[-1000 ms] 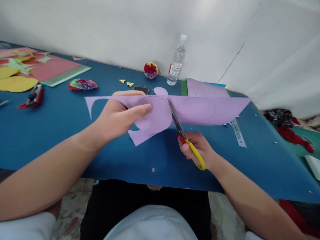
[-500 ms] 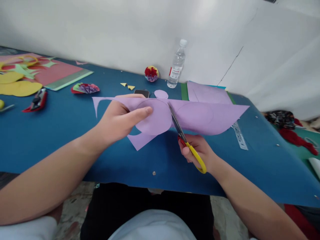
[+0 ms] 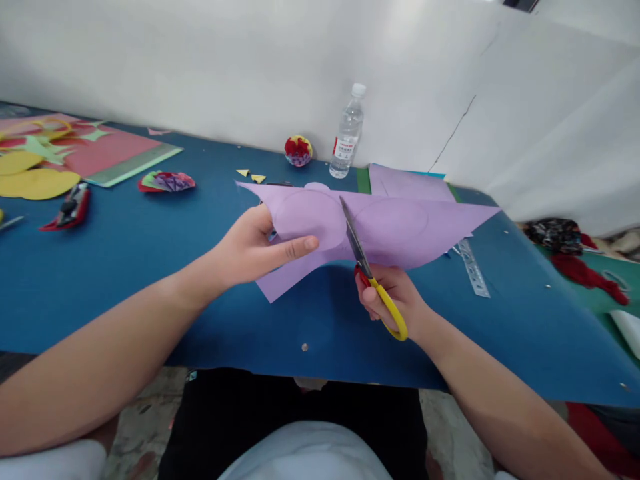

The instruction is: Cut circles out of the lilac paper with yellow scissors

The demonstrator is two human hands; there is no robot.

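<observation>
A sheet of purple paper [image 3: 390,227] with drawn circles is held up above the blue table. My left hand [image 3: 255,247] grips its left part, thumb in front and the other fingers hidden behind the paper. In my right hand [image 3: 387,293] are scissors [image 3: 363,257] with yellow and red handles, their blades at the paper between two circle outlines. Behind the sheet, a loose purple circle [image 3: 317,187] shows only in part.
A water bottle [image 3: 346,137] and a colourful paper ball [image 3: 299,151] stand near the wall. A ruler [image 3: 474,268] lies at right, a folded paper piece [image 3: 167,181] and a red stapler [image 3: 70,208] at left, with yellow shapes [image 3: 37,184] beyond.
The paper's left end has changed shape: the thin curved strip beyond my left hand no longer shows. My left thumb has moved slightly right and down on the sheet. The view has shifted a little.
</observation>
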